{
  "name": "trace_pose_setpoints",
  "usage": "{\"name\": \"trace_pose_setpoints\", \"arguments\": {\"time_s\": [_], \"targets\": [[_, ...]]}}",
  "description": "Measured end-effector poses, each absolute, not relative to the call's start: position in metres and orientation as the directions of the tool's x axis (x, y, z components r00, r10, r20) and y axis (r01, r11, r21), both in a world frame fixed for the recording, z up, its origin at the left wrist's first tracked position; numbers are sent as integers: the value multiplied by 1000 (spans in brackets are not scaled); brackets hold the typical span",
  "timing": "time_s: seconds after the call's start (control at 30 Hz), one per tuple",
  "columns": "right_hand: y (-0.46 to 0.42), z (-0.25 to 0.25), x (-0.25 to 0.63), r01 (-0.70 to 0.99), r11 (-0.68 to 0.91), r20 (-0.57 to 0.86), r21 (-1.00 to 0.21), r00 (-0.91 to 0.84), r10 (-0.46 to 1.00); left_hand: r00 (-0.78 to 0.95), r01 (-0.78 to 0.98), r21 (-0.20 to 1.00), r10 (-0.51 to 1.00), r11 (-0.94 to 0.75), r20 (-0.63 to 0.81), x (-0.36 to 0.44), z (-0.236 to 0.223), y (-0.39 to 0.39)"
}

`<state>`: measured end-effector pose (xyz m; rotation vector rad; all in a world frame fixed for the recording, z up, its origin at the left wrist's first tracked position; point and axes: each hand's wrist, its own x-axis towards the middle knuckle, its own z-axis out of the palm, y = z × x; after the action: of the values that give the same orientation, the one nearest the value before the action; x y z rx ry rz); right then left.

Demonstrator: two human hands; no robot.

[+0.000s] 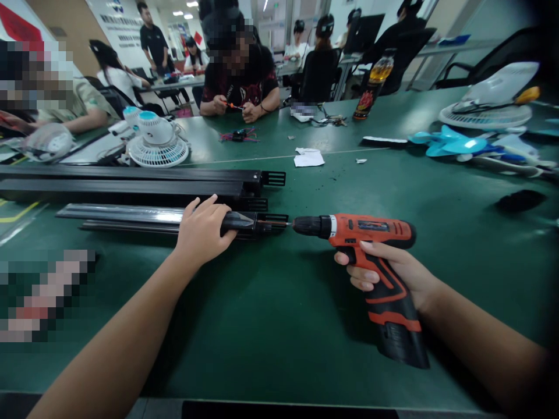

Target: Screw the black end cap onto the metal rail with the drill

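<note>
My right hand [393, 273] grips the handle of an orange and black cordless drill [371, 233], held level above the green table [271, 326]. Its bit points left into the end of a long black metal rail [131, 218] lying on the table. My left hand [203, 230] presses down on that rail near its right end, fingers wrapped over it. Two more black rails [131, 180] lie parallel just behind it.
A small white fan [157, 142] stands behind the rails. Paper scraps [308, 157], a drink bottle [373, 87], blue fan blades [458, 145] and another white fan [493, 102] lie farther back and right. A person across the table handles wires [239, 135]; others sit beyond.
</note>
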<state>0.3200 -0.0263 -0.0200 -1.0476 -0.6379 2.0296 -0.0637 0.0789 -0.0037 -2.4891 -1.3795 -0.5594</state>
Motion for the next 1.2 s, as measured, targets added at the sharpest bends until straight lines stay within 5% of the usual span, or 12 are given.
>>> {"name": "trace_pose_setpoints", "arguments": {"time_s": [1.2], "targets": [[-27,-17,317,-371,-569,-443,-734,-373,815,445,882,-5,829,-472,339,-61,3,72]]}}
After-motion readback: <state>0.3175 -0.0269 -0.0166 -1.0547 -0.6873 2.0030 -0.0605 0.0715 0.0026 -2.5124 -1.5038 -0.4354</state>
